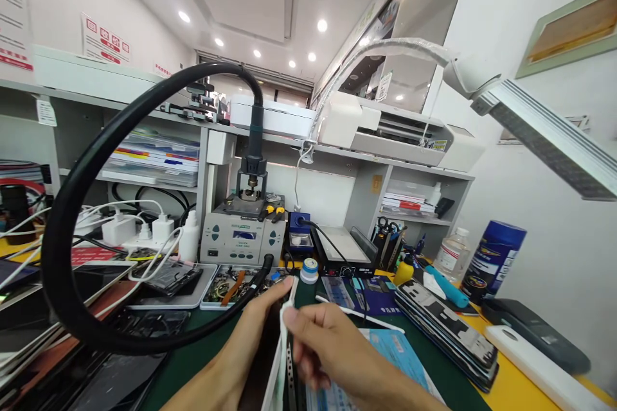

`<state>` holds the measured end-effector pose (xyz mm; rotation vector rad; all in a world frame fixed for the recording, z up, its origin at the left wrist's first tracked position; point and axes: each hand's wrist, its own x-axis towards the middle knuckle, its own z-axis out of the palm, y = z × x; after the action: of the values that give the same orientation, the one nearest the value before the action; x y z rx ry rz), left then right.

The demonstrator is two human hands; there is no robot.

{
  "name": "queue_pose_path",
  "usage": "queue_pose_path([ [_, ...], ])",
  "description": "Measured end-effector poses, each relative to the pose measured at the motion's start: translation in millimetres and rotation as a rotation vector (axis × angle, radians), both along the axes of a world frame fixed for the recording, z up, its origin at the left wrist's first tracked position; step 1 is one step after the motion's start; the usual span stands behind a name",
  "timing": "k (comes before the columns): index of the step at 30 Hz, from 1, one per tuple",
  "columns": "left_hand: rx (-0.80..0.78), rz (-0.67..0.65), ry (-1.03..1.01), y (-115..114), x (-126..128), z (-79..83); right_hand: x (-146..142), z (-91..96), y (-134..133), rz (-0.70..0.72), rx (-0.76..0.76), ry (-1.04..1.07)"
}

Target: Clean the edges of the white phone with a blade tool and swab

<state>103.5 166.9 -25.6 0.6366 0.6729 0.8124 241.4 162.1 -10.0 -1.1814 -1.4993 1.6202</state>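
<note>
My left hand (258, 327) reaches in from the bottom and is wrapped round a thin phone body (288, 366), held edge-on towards me. My right hand (332, 347) comes in from the lower right, its fingers pinched on a small white wipe (289, 316) that is pressed against the phone's upper edge. Both hands hover over the green mat (202, 353) near the front of the bench. A blue-printed sheet (400, 356) lies just under my right hand.
A grey hot-air station (243, 237) stands behind, and its thick black hose (67, 250) loops wide on the left. A parts tray (226, 286), a stack of phone frames (443, 327), a blue can (499, 257), a clear bottle (450, 253) and a desk lamp (544, 135) surround the mat.
</note>
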Motion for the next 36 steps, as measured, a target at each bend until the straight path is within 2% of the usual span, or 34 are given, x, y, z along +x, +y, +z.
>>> queue_pose_path([
  [2,0.069,0.051,-0.078,-0.5,1.8,3.2,1.9,0.7,3.5,-0.109,0.019,0.024],
  [4,0.090,0.044,-0.116,0.3,2.5,4.7,2.8,1.1,5.9,-0.143,0.022,0.027],
  [7,0.018,0.000,-0.073,3.5,-0.4,3.8,1.0,1.3,3.7,-0.070,-0.005,0.003],
  [10,-0.024,0.049,-0.047,5.8,-4.1,3.0,-1.5,3.0,-0.5,0.005,-0.020,-0.020],
  [12,-0.011,0.044,-0.066,6.1,-4.3,3.5,-1.3,4.6,-0.3,-0.039,0.008,-0.015],
  [15,0.078,-0.038,-0.109,6.2,-1.5,3.8,1.2,5.6,3.7,-0.159,0.065,-0.003],
  [17,0.132,-0.029,-0.127,6.5,0.3,2.4,2.3,5.0,5.5,-0.181,0.083,-0.016],
  [23,0.016,0.034,-0.022,5.4,-3.5,-2.7,1.8,3.8,2.1,-0.066,0.092,-0.072],
  [26,0.013,0.038,-0.067,3.5,-2.7,-0.7,4.0,5.1,4.7,-0.126,0.139,-0.071],
  [30,0.087,0.113,-0.106,2.5,1.8,2.7,5.6,7.1,6.6,-0.174,0.155,-0.081],
  [36,-0.019,0.035,-0.068,3.4,-3.6,0.8,5.8,7.3,1.8,-0.037,0.160,-0.152],
])
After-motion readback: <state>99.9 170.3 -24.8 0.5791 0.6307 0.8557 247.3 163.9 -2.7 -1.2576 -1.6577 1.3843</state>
